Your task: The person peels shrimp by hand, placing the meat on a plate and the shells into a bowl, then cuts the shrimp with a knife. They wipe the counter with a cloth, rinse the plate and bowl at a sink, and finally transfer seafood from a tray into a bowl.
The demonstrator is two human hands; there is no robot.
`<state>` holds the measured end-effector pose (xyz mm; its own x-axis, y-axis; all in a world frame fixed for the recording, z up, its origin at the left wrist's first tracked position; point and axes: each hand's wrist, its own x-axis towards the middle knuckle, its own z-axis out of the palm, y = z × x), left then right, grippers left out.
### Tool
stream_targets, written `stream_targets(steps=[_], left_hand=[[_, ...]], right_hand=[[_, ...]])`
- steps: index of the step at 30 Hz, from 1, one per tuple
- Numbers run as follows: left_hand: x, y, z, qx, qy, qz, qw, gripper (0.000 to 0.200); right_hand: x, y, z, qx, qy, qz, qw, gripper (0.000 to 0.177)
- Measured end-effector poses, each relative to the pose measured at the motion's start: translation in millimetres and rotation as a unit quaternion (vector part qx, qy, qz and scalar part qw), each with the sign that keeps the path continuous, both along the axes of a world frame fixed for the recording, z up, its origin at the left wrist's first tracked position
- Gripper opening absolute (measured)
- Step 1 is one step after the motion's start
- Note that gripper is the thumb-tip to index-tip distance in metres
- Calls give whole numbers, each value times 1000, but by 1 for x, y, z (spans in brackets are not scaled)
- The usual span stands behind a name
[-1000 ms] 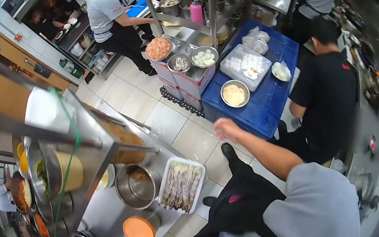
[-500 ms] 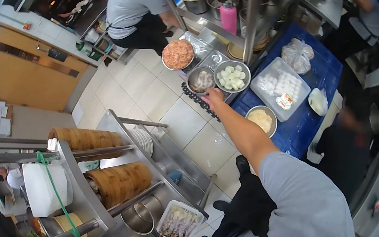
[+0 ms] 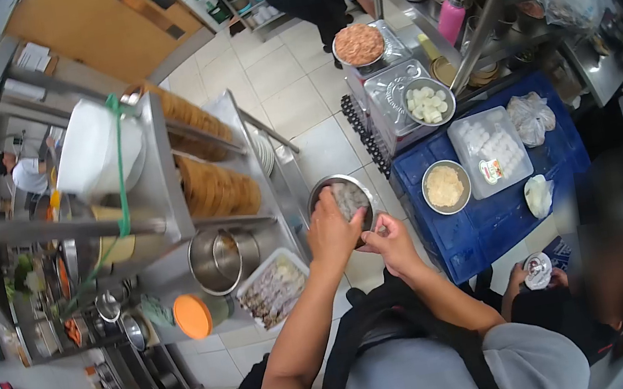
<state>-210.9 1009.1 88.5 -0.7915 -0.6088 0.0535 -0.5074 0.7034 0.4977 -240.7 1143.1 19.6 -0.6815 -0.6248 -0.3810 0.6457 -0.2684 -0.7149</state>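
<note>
A round metal bowl [image 3: 313, 194] of wet, pale grey pieces [image 3: 350, 198], perhaps shrimp, is in front of my body, between the shelf rack and the blue surface. My left hand [image 3: 333, 227] reaches over its near left side, fingers and thumb apart among the pieces; some fingertips are hidden. At the near right rim, my right hand [image 3: 392, 245] pinches the bowl's edge. To the right is another metal bowl of pale yellow shreds [image 3: 445, 186]. Farther back are a bowl of white chunks [image 3: 427, 104] and a heaped bowl of orange-pink mince [image 3: 359, 45].
On the left, a steel rack [image 3: 167, 168] carries bamboo steamers [image 3: 217, 184], an orange-lidded jar [image 3: 193, 317] and a tray of chopped food [image 3: 276, 288]. A blue surface [image 3: 436, 244] holds a clear tub of white balls [image 3: 491, 147]. Other people stand behind and at right.
The bowl of grey pieces has come off the back right stand toward my body. Both hands are at it now; earlier only one arm reached out to it. My view has shifted.
</note>
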Motion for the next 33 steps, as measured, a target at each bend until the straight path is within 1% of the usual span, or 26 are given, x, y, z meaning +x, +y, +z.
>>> stream_targets(steps=[1,3,5,6,7,8,10,11,13,14,16,17,18,19,21,22,23,24,25,26,27,28,30,31,32,33], left_hand=[[9,7,0,27,-12,-1,1000,73],[32,16,-2,42,4,2,999,71],[53,19,-4,94,37,20,995,67],[64,18,-5,125,38,33,991,59],[76,16,-8,127,41,28,991,59],[89,12,-12,212,98,25,972,55],[117,5,-8,391,191,-5,901,46],[131,4,0,420,234,-10,877,42],[162,-9,16,640,254,29,725,38],[177,-18,27,640,251,26,725,38],[208,-44,51,768,269,20,581,36],[221,-60,63,771,279,4,572,37],[235,-76,71,746,292,8,599,35],[250,-97,72,730,300,-8,614,39],[267,-121,82,627,253,12,737,46],[269,-128,80,625,252,10,738,46],[270,-135,73,529,164,12,833,49],[270,-140,62,419,72,14,905,51],[269,-148,37,417,72,15,906,51],[269,-157,1,203,94,-73,972,52],[268,-161,-17,-23,110,-158,981,53],[262,-151,-10,24,68,-132,989,55],[253,-139,-16,18,70,-132,989,55],[250,-136,-22,15,74,-126,989,55],[248,-133,-28,44,137,-118,982,43],[249,-136,-31,46,136,-118,983,43]], right_hand=[[14,6,9,4,23,-8,1000,27],[33,14,24,6,20,-2,1000,28],[54,19,37,2,82,-13,997,27],[66,22,37,17,77,-5,997,25],[79,23,39,19,81,-10,997,25],[93,25,42,31,87,-18,996,23],[118,28,55,52,70,-27,996,20],[130,32,62,54,73,-37,995,20],[154,39,70,35,2,-51,998,19],[165,44,67,38,-9,-49,998,17],[186,54,63,34,-21,-60,997,16],[197,57,62,32,-33,-69,997,16],[206,62,71,35,-45,-79,995,21],[214,68,72,32,-45,-80,995,21],[227,83,69,39,-69,-99,992,21],[231,89,63,34,-68,-103,992,19],[234,93,63,32,-69,-103,992,19],[236,97,65,43,-74,-104,991,18],[238,99,66,53,-80,-104,990,17],[240,101,66,57,-87,-105,989,15],[242,103,63,55,-89,-105,989,15],[244,105,59,55,-91,-104,989,15],[250,108,50,52,-95,-104,989,15],[252,109,49,52,-96,-107,988,15],[255,110,50,50,-97,-102,989,15],[257,111,51,48,-97,-97,989,15]])
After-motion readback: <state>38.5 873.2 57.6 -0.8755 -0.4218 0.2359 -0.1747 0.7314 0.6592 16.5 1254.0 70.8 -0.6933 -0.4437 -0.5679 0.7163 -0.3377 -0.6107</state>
